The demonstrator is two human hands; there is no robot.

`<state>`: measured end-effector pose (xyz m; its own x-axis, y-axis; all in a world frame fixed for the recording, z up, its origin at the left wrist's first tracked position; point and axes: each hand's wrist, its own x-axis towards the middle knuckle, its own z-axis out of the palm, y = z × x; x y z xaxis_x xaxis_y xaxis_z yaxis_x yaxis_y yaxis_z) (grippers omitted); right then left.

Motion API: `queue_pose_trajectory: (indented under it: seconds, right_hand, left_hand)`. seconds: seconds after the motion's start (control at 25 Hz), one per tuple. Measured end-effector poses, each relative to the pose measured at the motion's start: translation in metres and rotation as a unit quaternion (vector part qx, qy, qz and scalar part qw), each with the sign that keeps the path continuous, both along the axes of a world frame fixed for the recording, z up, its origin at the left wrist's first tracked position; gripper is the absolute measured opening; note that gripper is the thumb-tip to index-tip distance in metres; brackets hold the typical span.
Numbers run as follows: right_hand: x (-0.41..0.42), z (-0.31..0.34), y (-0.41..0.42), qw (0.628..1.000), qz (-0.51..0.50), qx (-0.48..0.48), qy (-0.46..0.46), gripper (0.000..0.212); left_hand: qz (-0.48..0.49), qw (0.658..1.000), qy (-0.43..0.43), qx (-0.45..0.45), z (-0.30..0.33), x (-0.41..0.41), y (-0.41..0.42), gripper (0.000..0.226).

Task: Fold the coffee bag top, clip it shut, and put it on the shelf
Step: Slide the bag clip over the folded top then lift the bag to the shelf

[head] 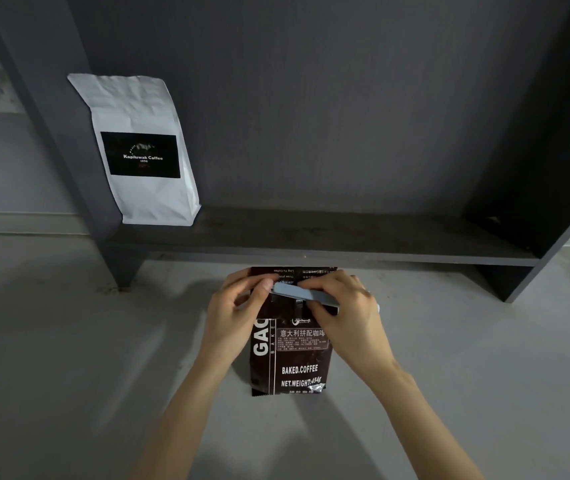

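1. The left hand (238, 303) and right hand (342, 306) are both pinching one grey clip (306, 295) onto the folded brown coffee bag (290, 358).
2. That bag is lying on the surface (68, 358) just before the shelf (311, 237).
3. One white bag (141, 150) is standing on the shelf.

Two coffee bags (290, 358) (141, 150), one clip (306, 295)

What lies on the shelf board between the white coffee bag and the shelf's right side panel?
Nothing: in the head view, the shelf board is bare from the white coffee bag to the right side panel.
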<state>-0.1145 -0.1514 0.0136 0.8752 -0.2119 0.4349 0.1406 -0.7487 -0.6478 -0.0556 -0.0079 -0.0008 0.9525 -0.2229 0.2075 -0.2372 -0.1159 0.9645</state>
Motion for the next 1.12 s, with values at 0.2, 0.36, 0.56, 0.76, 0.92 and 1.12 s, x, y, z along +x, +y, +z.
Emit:
queue_pose_trajectory:
  seconds: [0.2,0.36,0.56,0.76,0.92,1.12]
  right_hand:
    - [0.001,-0.008,0.002,0.999,-0.02,-0.022,-0.014,0.027]
    - [0.0,-0.014,0.004,0.997,-0.042,-0.034,-0.048,0.025]
    - [-0.001,-0.018,0.006,0.997,-0.047,-0.025,-0.061,0.025]
    - [-0.005,-0.02,0.004,0.996,-0.049,-0.002,-0.071,0.025]
    - [-0.014,-0.01,0.011,0.995,-0.005,0.018,-0.1,0.022]
    - [-0.011,-0.004,0.002,0.996,-0.025,0.043,-0.077,0.027]
  left_hand:
    - [0.005,1.0,-0.011,-0.007,-0.001,-0.002,0.001,0.017]
    - [0.018,0.998,0.036,-0.053,0.0,-0.004,-0.003,0.015]
    - [0.027,0.994,0.068,-0.076,-0.001,-0.004,-0.005,0.018]
    - [0.03,0.996,0.061,-0.066,0.001,-0.006,-0.007,0.016]
    - [0.062,0.989,0.099,-0.087,0.003,-0.002,-0.004,0.02]
    - [0.047,0.994,0.073,-0.062,0.006,-0.005,0.0,0.019]
